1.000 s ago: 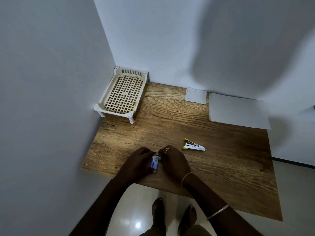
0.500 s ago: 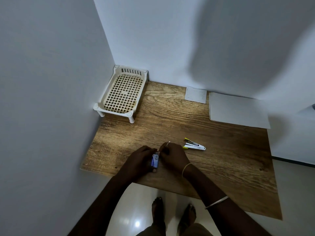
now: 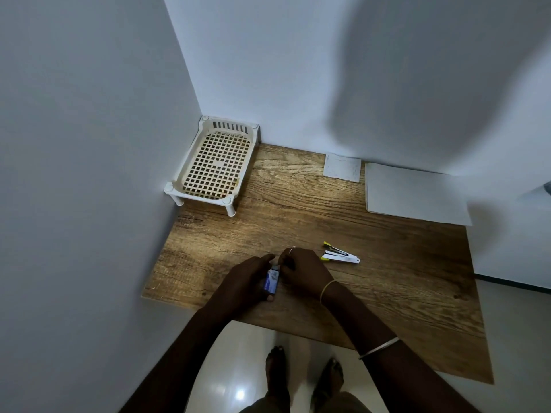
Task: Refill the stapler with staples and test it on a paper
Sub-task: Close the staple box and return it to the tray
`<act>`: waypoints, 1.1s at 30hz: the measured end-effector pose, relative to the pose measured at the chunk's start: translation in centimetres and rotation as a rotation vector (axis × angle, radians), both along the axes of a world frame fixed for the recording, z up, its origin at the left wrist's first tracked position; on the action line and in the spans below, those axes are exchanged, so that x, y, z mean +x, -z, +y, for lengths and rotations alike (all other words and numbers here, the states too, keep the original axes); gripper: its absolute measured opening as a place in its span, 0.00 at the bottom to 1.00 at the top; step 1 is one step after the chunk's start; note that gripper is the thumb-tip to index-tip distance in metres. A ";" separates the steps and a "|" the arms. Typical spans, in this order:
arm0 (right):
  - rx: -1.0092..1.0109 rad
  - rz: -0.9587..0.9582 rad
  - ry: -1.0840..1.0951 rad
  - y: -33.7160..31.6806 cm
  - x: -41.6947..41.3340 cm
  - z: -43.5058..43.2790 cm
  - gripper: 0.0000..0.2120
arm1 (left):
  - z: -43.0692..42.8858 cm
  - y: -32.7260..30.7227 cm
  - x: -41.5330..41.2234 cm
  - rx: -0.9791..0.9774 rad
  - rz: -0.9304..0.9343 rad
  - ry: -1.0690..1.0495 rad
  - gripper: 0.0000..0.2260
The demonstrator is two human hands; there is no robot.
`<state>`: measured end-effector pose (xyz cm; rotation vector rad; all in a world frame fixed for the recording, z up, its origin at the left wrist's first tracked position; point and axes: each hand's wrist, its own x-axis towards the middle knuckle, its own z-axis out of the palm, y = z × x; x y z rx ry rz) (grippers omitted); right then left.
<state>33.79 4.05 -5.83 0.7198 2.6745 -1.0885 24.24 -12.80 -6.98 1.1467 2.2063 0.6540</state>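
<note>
Stapler (image 3: 340, 256) lies beside right grip (image 3: 307, 274), pinching the end of a box (image 3: 271, 282) clasped by left grip (image 3: 247, 281); basket (image 3: 215, 165) and paper (image 3: 414, 195) at wood surface's (image 3: 298, 222) walled back edge.

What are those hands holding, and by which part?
A small blue staple box: the left hand grips it along its left side, the right hand pinches its far end.

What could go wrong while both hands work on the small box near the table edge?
Staples may spill: the left hand grips the staple box while the right hand pinches its far end, close to the table's near edge, above bare feet. The open stapler lies beside the right hand; a jerk could knock it.
</note>
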 end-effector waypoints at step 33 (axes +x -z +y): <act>0.031 -0.025 -0.091 -1.5 -0.4 0.8 0.08 | 0.2 -0.7 -0.1 0.102 -0.037 -0.025 0.42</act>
